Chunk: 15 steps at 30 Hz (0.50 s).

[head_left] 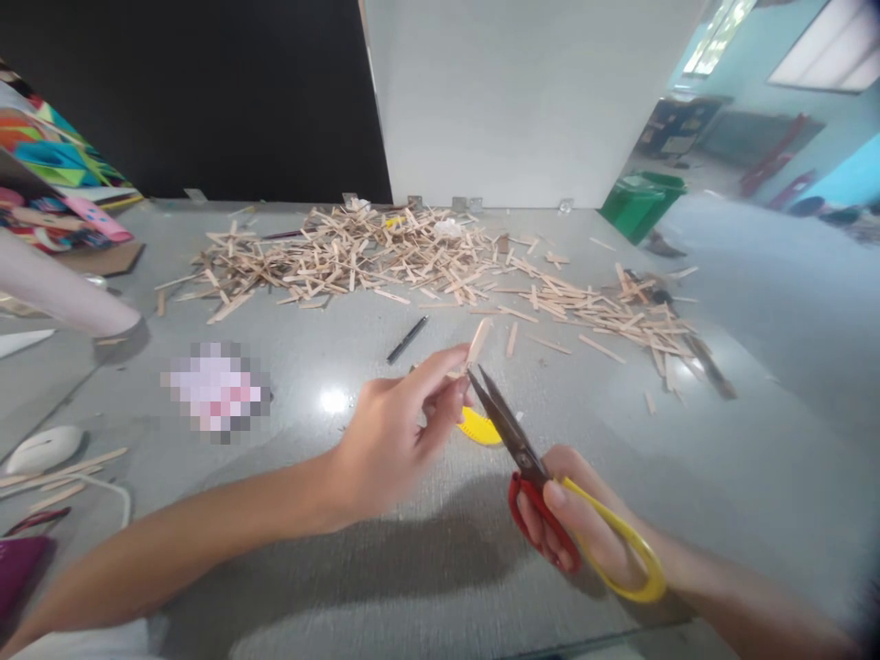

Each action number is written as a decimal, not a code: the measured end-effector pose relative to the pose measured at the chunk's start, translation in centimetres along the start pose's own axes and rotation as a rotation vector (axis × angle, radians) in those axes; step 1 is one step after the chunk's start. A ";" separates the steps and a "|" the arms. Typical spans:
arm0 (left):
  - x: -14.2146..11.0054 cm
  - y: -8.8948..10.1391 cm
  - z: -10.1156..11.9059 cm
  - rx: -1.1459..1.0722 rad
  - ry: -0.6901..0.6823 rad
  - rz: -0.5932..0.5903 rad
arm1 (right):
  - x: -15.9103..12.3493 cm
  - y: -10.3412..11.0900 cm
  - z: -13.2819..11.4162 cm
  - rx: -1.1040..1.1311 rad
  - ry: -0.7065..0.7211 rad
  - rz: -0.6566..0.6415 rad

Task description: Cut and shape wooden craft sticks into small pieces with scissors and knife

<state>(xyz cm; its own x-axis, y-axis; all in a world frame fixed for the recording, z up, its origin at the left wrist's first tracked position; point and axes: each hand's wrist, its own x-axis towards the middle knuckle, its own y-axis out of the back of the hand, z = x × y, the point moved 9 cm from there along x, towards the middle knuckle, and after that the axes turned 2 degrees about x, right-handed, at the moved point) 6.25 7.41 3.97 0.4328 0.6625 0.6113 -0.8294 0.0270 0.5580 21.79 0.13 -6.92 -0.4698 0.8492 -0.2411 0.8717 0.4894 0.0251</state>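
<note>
Two bare hands are up over the grey table (749, 495). The left hand (389, 435) pinches a little wooden stick (479, 341) in its fingertips, which hide its bottom end. The right hand (597, 536) is curled round the red and yellow handles of the scissors (526, 460); the blades are a bit apart, tips close by the stick. Under the left hand, a yellow thing (483, 427) pokes out, its marks too tiny to read. Blurry squares cover a pink and white thing (216, 390), so I can't tell what it is.

Scissors (523, 458) with red and yellow handles tilt up-left, blades slightly parted, beside a pale wooden stick (480, 340).
</note>
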 end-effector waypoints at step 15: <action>-0.2 -0.7 -0.4 -0.026 0.070 -0.053 | 0.3 0.6 -0.1 -0.051 0.021 0.104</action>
<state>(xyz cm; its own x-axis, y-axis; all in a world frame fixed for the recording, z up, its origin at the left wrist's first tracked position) 6.63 7.56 3.26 0.4509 0.7106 0.5402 -0.8155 0.0819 0.5729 22.18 0.75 -6.91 -0.3809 0.8995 -0.2142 0.9078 0.4078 0.0982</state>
